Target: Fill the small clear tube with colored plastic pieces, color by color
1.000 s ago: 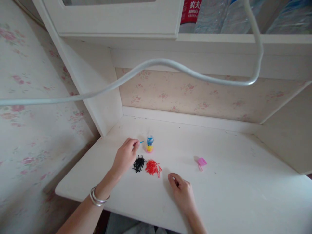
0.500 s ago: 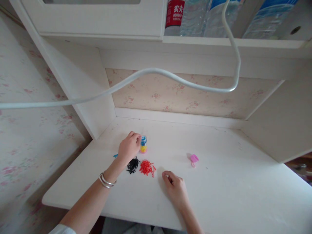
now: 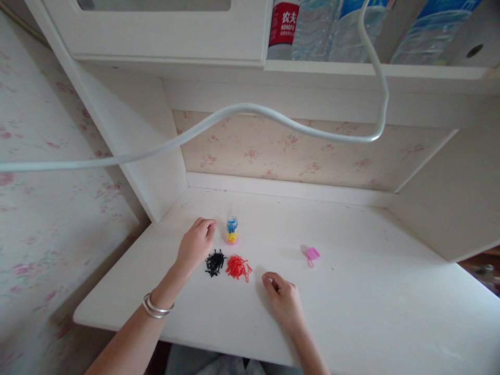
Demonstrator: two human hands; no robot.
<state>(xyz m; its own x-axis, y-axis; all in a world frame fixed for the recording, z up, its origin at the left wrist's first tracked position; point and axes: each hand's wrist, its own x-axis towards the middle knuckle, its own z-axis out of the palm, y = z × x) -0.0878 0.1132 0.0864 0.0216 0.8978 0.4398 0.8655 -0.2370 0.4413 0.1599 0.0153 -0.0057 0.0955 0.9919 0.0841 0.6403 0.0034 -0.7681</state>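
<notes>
My left hand [image 3: 196, 242] is over the desk just left of a small clear jar [image 3: 232, 232], thumb and fingers pinched together; anything between them is too small to make out. The jar stands upright with blue pieces above yellow ones, apart from my fingers. Nearer to me lie a pile of black rubber bands [image 3: 215, 263] and, beside it, a pile of red rubber bands [image 3: 237, 266]. My right hand [image 3: 285, 303] rests on the desk to the right of the red pile, its fingers curled in and no object showing in them.
A pink cap-like piece [image 3: 312, 254] lies on the white desk [image 3: 371, 312] to the right. A white cable [image 3: 250, 108] hangs across the view. Water bottles [image 3: 314, 31] stand on the shelf above. The desk's left side meets a flowered wall [image 3: 31, 234].
My left hand has drawn back from the jar's mouth, left and slightly toward me. The blue piece that showed left of it is out of sight. My right hand stays in place.
</notes>
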